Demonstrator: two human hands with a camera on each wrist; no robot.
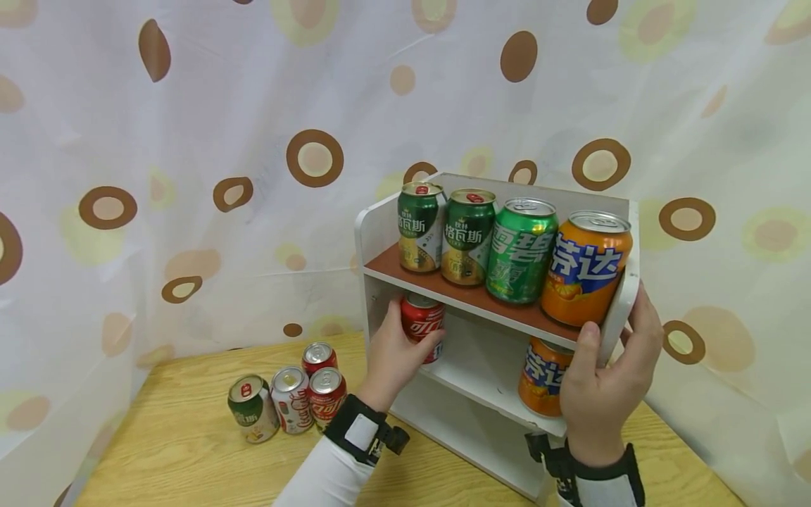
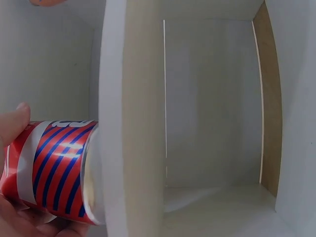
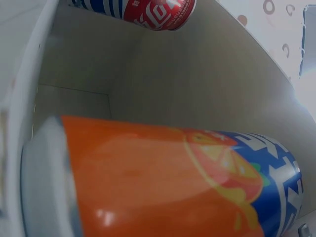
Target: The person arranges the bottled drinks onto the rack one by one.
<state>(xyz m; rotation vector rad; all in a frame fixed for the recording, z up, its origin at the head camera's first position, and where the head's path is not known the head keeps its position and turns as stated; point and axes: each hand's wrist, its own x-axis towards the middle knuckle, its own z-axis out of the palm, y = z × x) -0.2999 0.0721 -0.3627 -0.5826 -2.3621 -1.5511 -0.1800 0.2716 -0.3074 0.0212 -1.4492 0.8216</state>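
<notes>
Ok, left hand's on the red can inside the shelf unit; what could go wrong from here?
If the left hand releases early, the red can might tip; whether its base is fully seated isn't clear. The right hand grips the side of the shelf unit, so a tug could jolt the upper orange can, standing near the front edge. The lower orange can, close to that hand, might get bumped.

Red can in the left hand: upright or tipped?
Upright: the head view shows the red can with its silver top uppermost, in the left hand.
</notes>
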